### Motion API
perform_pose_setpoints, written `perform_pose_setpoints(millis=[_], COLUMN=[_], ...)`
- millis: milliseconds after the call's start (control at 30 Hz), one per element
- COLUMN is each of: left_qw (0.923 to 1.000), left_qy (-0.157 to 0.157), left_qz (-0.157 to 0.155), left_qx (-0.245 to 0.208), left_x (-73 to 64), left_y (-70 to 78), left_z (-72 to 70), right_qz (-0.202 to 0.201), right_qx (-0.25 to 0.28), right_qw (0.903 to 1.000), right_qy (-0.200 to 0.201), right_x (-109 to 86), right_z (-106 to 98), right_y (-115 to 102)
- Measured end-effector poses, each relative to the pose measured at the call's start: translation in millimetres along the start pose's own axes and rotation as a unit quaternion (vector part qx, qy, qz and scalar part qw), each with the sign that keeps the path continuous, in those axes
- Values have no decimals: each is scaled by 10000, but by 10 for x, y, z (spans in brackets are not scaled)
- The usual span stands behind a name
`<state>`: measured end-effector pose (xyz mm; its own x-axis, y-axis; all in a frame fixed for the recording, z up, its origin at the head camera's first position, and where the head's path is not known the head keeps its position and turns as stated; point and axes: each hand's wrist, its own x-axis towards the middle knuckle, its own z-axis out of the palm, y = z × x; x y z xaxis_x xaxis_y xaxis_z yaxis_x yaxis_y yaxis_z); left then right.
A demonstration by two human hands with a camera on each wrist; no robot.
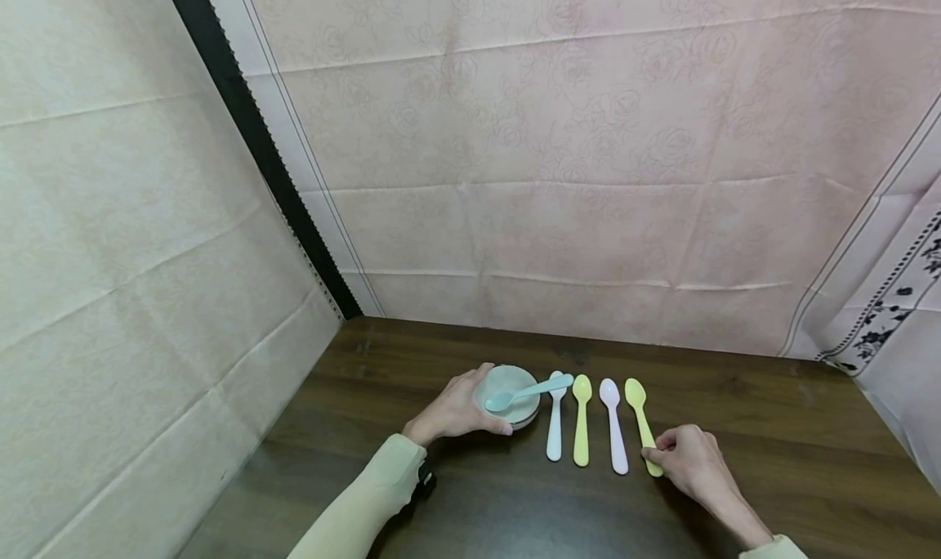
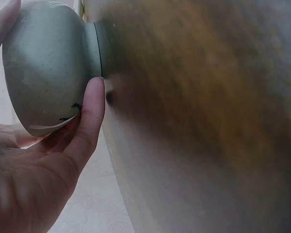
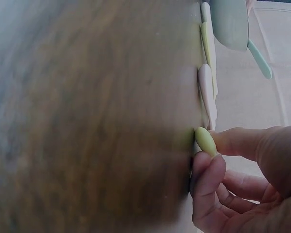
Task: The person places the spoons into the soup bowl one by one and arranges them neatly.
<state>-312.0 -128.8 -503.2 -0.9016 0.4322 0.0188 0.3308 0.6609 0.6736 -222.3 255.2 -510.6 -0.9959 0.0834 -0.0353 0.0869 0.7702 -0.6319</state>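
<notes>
Since the yellow-green spoon (image 1: 642, 418) at the far right of the row lies under my right hand (image 1: 691, 463), its handle end pinched between thumb and fingertip, I judge the step in hand to be setting or lifting that one spoon. A light pinch seems right, with the handle guided along its own length so that it does not swing into the lilac spoon (image 1: 614, 430) beside it; further left come another yellow-green spoon (image 1: 581, 420) and a pale blue utensil (image 1: 555, 432). My left hand (image 1: 461, 404) is curved around the side of the bowl (image 1: 507, 379), thumb on the near side, and should steady it without tipping, because a mint spoon (image 1: 537, 389) leans across the rim, its handle out over the pale blue utensil. That handle covers part of the utensil's head, so I can't say whether it is a spoon or a fork. My fingers hide the pinched handle's last stretch, and I can't tell whether that end touches the table (image 1: 515, 510). From the left wrist, the small dark marks on the bowl can't be made out, and the table is blurred.
</notes>
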Motion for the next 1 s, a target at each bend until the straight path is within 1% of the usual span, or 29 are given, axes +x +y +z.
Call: perform_pose_setpoints(millis=[400,633,833,1000], left_qw=[10000,10000,10000,10000], left_qy=[-5,26,-19,-28], left_qz=[-10,28,-15,-84], left_qx=[2,-30,9,-28], left_x=[3,16,12,7], left_y=[-3,2,-14,-11], left_z=[1,-5,7,9], right_qz=[-22,35,117,87], right_qx=[-27,2,85,129], right_qw=[10000,9999,9998,9998], right_qy=[-38,-108,-128,-79], right_x=[0,10,12,3], right_z=[11,3,9,10], right_y=[-20,-40,-31,-17])
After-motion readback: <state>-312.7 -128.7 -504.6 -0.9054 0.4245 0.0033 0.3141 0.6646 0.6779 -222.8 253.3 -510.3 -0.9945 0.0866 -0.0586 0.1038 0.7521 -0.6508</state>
